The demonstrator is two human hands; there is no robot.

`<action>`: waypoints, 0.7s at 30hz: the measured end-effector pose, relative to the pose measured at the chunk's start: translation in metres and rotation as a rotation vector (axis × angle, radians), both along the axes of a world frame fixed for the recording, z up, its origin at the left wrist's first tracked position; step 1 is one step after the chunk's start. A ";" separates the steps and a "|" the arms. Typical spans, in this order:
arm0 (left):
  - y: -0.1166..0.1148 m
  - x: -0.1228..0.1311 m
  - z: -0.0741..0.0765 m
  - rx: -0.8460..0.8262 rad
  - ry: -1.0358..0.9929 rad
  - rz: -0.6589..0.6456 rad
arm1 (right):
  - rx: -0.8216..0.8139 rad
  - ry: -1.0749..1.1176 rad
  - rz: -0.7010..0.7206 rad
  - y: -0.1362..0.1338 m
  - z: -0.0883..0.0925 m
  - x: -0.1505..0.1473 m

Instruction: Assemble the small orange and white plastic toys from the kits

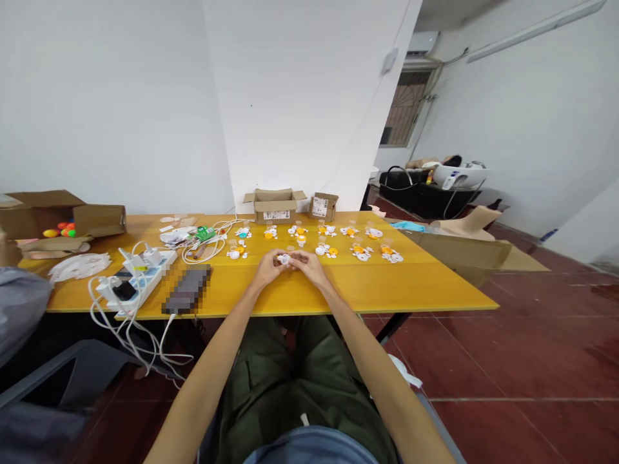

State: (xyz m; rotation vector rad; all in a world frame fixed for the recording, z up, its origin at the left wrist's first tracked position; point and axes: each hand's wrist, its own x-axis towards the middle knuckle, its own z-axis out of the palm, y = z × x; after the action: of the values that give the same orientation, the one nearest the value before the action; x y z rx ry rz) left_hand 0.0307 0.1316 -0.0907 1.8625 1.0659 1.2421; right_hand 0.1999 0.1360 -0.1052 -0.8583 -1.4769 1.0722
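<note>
head view — both hands [269, 269] [309, 267] in fingertip grip on white plastic piece [284, 259] — smooth yellow tabletop [387, 287]

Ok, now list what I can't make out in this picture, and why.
All in the head view:
Small white piece: exact shape, too small and partly covered by the fingers of the left hand and right hand.
Phone: screen, blurred into blocks.
Carton label: print, too small to read.
Grey sleeve at far left: the rest of that person, mostly cut off by the left edge.
</note>
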 end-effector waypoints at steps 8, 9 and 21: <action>0.002 -0.002 0.001 -0.036 -0.060 -0.040 | -0.049 0.092 0.004 0.000 0.001 0.000; 0.002 -0.002 0.001 -0.033 -0.070 -0.042 | -0.053 0.086 0.012 0.000 0.002 0.000; 0.000 -0.001 0.003 -0.051 -0.169 -0.035 | -0.047 0.071 0.012 -0.001 0.004 -0.001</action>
State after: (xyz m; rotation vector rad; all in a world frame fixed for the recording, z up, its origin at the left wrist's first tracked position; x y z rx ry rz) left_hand 0.0299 0.1318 -0.0879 1.6986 0.9612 1.3142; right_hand 0.1988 0.1346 -0.1012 -0.8368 -1.4048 1.1384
